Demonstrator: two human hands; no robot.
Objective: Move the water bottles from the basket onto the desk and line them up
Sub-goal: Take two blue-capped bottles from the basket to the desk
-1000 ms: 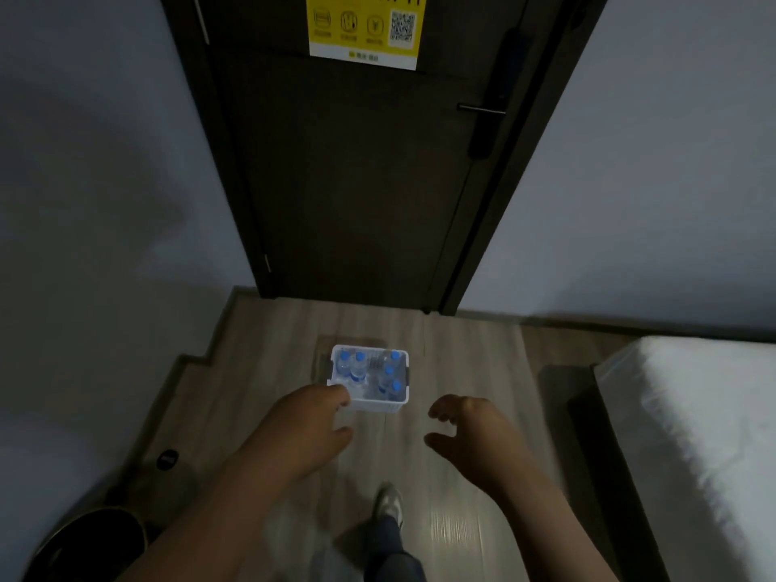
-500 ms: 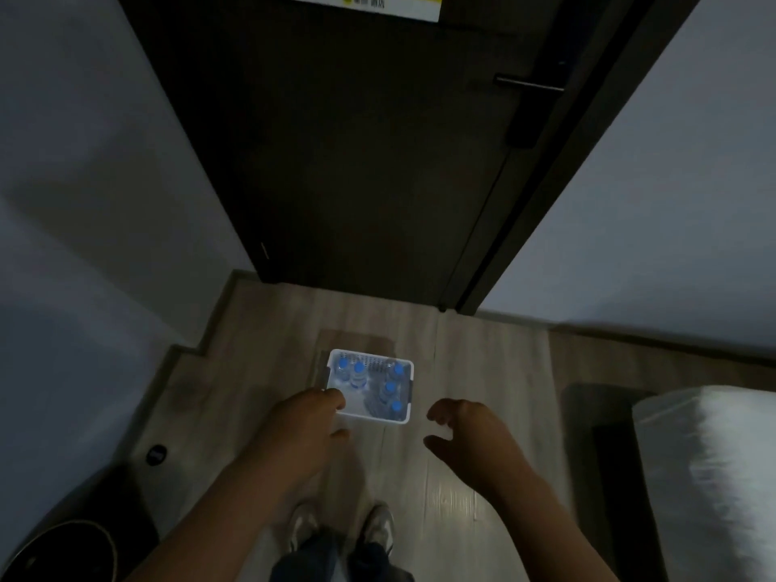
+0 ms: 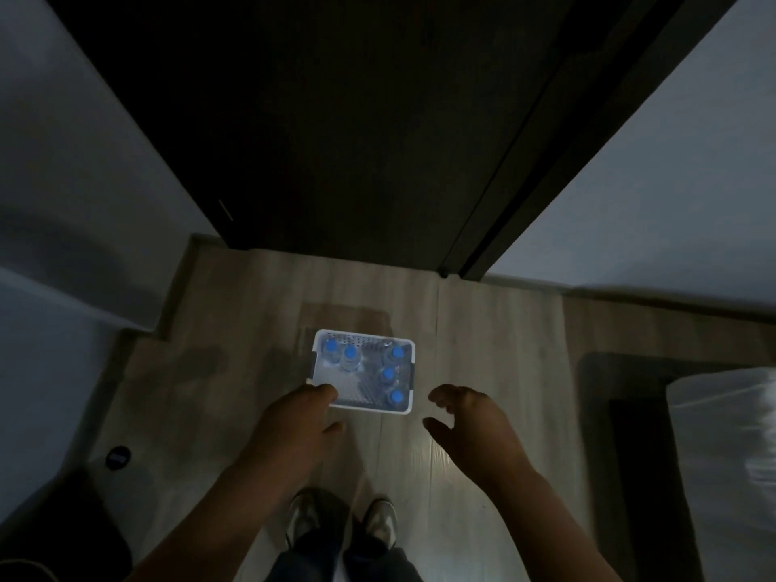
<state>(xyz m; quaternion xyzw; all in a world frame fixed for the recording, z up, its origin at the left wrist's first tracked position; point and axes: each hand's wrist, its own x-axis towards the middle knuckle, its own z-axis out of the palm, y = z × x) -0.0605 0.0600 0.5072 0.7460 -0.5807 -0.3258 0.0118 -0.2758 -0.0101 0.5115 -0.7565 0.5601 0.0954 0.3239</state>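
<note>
A small white perforated basket [image 3: 413, 371] stands on the wooden floor in front of a dark door. Inside it stand several clear water bottles with blue caps [image 3: 349, 352], two at the left and three along the right side. My left hand [image 3: 300, 417] hovers above the basket's near-left corner, covering that corner, fingers loosely curled and holding nothing. My right hand [image 3: 470, 417] hangs to the right of the basket, fingers spread and curved, empty. No desk is in view.
The dark door [image 3: 336, 119] fills the top. Grey walls stand left and right. A white bed corner [image 3: 722, 455] is at the right, beside a dark mat [image 3: 621, 434]. My shoes [image 3: 344, 522] are just behind the basket. A dark round object [image 3: 118, 457] lies at the left.
The view has tilted further down and closed in on the basket; the door sign and handle left the frame. Both feet now stand side by side. My hands stay above the basket's sides.
</note>
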